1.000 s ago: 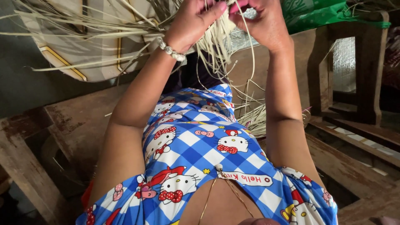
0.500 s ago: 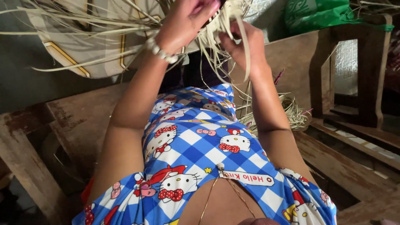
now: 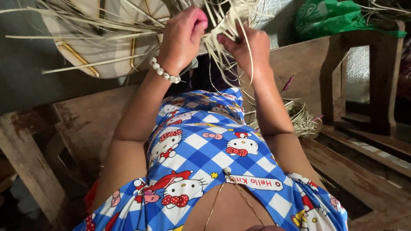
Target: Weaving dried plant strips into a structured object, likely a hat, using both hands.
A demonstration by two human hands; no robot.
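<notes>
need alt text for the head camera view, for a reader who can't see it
Seen from above, both hands, left hand and right hand, grip pale straw strips of a partly woven piece. A white bead bracelet circles the left wrist, above a blue checked dress and a wooden bench.

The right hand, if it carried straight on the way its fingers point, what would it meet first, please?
The right hand already grips pale straw strips, fingers pointing up and left. Going on, it would probably meet the left hand first, close beside it, though depth is hard to judge.
</notes>
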